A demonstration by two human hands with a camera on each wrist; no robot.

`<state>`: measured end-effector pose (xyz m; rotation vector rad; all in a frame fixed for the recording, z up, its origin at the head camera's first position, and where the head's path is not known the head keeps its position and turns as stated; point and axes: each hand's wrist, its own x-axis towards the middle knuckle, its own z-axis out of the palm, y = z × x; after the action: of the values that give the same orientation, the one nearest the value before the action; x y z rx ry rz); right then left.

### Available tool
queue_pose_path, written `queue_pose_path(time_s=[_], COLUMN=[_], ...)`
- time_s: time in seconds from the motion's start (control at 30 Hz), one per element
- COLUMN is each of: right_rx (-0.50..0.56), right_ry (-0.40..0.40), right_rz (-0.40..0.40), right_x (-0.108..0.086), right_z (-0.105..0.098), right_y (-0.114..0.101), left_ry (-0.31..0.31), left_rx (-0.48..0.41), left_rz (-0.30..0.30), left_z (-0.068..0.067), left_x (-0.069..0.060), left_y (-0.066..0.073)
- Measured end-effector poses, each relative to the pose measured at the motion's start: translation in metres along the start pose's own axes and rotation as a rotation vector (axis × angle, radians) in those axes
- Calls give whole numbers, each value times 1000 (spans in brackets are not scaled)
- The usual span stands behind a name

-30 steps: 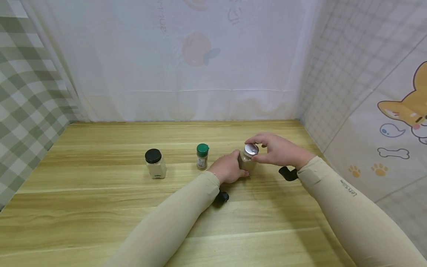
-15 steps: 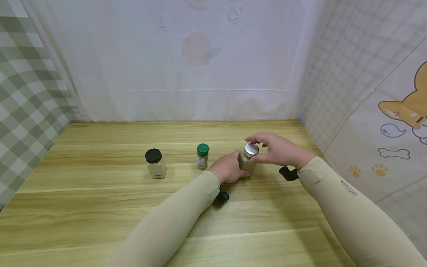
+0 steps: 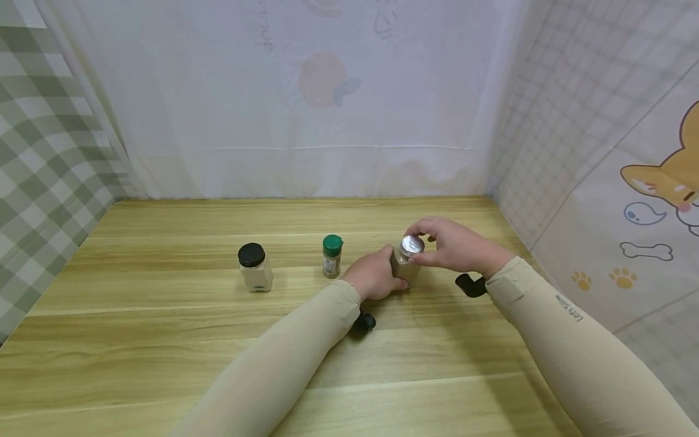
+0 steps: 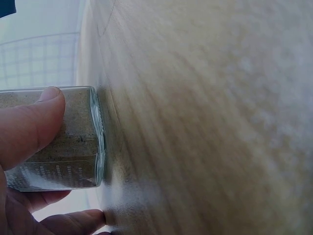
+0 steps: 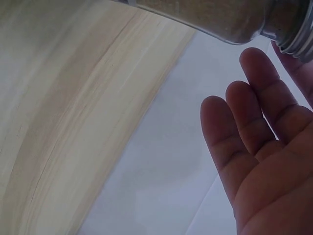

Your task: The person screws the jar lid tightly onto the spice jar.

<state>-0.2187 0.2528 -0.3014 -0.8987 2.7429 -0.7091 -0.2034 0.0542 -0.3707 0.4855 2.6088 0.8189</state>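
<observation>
A square glass spice jar (image 3: 403, 267) of brown powder stands upright on the wooden table. My left hand (image 3: 374, 274) grips its body low down, and the left wrist view shows the thumb lying along the glass (image 4: 78, 142). Thumb and index finger of my right hand (image 3: 455, 246) pinch the round silver lid (image 3: 412, 245) from both sides. In the right wrist view the other fingers (image 5: 222, 132) of that hand stay extended, away from the glass, beside the lid's ridged edge (image 5: 299, 41). Part of the jar is hidden behind my left hand.
Left of the hands stands a small green-capped shaker (image 3: 331, 257). Farther left is a black-lidded jar (image 3: 255, 267) of pale powder. The wooden table (image 3: 164, 340) meets a white curtain (image 3: 218, 121) at the back and a printed cloth wall (image 3: 579, 212) at the right.
My right index finger has shifted slightly right and now sits closer on the silver lid. The left hand and the jars have stayed where they were.
</observation>
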Motion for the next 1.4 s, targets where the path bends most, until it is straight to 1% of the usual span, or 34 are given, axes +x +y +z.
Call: queue_pose_path(time_s=[0.1, 0.17, 0.27, 0.4, 0.57, 0.7, 0.87, 0.97, 1.2, 1.4], right_rx=[11, 10, 8, 12, -7, 7, 21, 22, 40, 24], right_ry=[0, 1, 2, -5, -6, -5, -18, -21, -27, -29], right_rz=[27, 29, 16, -25, -35, -17, 31, 40, -15, -16], right_x=[1, 0, -2, -2, -1, -1, 1, 0, -1, 0], right_z=[1, 1, -1, -2, -2, -1, 0, 0, -1, 0], right_y=[0, 0, 0, 1, 2, 2, 1, 1, 3, 2], left_ry=[-5, -7, -7, -5, -2, 5, 15, 13, 11, 4], left_rx=[-11, -18, -19, -19, -18, -10, -1, -1, 6, 2], left_rz=[-1, -1, -2, -2, 0, 2, 6, 3, 0, -4], left_z=[0, -1, -1, -1, -1, -1, -1, -1, -1, -1], left_x=[0, 0, 0, 0, 0, -1, -2, -2, -1, -1], left_y=[0, 0, -1, -1, 0, 1, 1, 1, 1, 1])
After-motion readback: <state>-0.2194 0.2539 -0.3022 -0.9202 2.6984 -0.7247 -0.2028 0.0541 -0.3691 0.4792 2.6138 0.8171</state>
